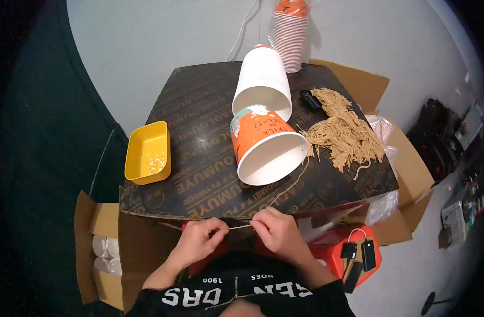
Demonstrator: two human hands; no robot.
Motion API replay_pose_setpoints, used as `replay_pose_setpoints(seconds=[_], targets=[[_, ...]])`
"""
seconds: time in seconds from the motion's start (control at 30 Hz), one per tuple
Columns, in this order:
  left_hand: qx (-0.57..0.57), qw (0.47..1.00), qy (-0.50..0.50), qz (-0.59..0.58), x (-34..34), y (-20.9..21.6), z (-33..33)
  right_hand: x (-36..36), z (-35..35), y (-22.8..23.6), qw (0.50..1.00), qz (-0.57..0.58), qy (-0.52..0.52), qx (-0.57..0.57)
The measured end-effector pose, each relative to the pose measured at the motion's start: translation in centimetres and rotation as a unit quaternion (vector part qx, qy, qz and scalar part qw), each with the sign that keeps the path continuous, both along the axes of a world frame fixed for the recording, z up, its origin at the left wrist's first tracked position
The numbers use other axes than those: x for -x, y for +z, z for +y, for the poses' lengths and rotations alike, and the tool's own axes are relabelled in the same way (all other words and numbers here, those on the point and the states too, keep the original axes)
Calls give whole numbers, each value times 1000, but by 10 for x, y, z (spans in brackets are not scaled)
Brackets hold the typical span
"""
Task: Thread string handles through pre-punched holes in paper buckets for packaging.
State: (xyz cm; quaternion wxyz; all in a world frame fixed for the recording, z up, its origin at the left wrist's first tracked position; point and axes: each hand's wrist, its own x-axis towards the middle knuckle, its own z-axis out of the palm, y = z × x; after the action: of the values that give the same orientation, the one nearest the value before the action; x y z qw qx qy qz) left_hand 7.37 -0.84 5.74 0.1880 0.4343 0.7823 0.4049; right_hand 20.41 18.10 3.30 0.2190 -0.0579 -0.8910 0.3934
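Note:
My left hand point(198, 242) and my right hand point(279, 235) are just off the table's near edge, each pinching a thin tan cord point(239, 227). A short stretch runs taut between the fingertips. Past my right hand the cord goes up to the rim of an orange paper bucket point(263, 134). This bucket lies on its side, its white mouth turned toward me, with a printed pattern outside. Behind it lies a white paper bucket point(263, 71), also on its side. A heap of cut tan cords point(345, 132) is to the right of the buckets.
On the dark plywood table point(200, 113) a yellow tray point(131, 158) with small white and orange beads stands at left. A tall bucket stack point(289, 42) is at the back. A black object point(310, 100) touches the cords. Cardboard boxes flank the table; a red stool point(366, 240) bears small black devices.

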Motion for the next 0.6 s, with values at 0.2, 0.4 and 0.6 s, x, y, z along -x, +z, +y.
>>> replay_pose_setpoints(seconds=[0.2,0.4,0.6], targets=[[-6,993,-79,85,-5,14,17,8,-22,11,987,116,54,95],[-32,991,-81,106,-2,19,24,4,-15,0,992,32,52,107],[-109,943,-94,300,15,33,36,-4,-1,13,989,27,42,137]])
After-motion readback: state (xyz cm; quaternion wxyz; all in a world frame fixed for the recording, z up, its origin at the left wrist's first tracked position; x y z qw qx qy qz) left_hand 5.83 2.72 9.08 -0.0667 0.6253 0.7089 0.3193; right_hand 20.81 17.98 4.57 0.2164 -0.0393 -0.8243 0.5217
